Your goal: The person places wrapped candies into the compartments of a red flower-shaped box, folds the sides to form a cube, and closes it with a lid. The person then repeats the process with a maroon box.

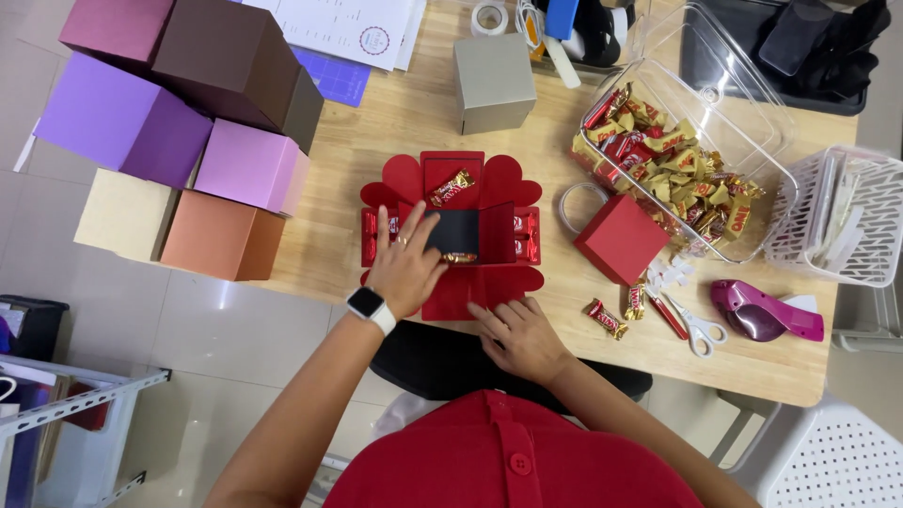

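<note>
A red paper box lies unfolded flat on the wooden table, its scalloped flaps spread in a cross. Wrapped candies sit on its flaps, one on the far flap, others at the left and right sides. My left hand, with a white smartwatch on the wrist, rests on the left part of the box, fingers beside a black square panel at its centre. My right hand lies flat on the near flap at the table's edge. Neither hand grips anything.
A red box lid stands right of the open box. A clear tub holds several wrapped candies. Scissors, loose candies and a magenta tape dispenser lie at right. Coloured boxes are stacked at left; a grey box stands behind.
</note>
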